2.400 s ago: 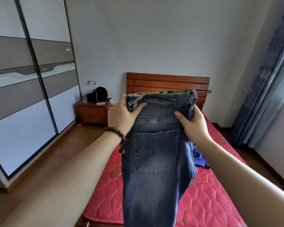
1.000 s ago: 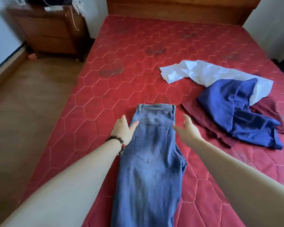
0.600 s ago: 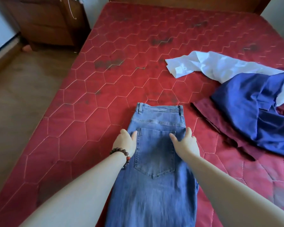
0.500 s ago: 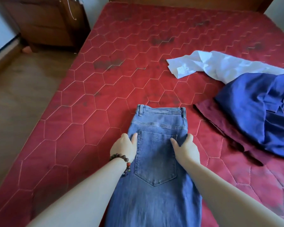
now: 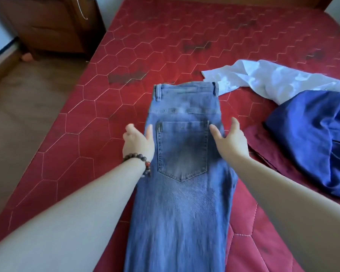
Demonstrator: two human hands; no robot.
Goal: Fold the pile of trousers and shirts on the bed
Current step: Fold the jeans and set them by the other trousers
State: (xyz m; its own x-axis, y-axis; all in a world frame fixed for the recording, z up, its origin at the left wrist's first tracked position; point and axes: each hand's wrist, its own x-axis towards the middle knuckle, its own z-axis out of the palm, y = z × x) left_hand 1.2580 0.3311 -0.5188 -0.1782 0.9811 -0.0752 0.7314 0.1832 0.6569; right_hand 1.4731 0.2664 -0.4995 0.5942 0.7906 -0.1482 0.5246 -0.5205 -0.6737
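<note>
Flanking the jeans (image 5: 182,173) on the bed (image 5: 110,107), left hand (image 5: 138,143) and right hand (image 5: 231,139), fingers seemingly relaxed, holding nothing.

Wooden nightstand (image 5: 53,26) at upper left; brown wood floor (image 5: 22,107) beside it.

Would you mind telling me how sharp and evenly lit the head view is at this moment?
Head view: the jeans are fairly crisp at the pocket but smear towards the bottom edge; daylight brightens the white shirt, nearly washing out its folds; the mattress edges bow with wide-angle distortion; both forearms look soft.
</note>
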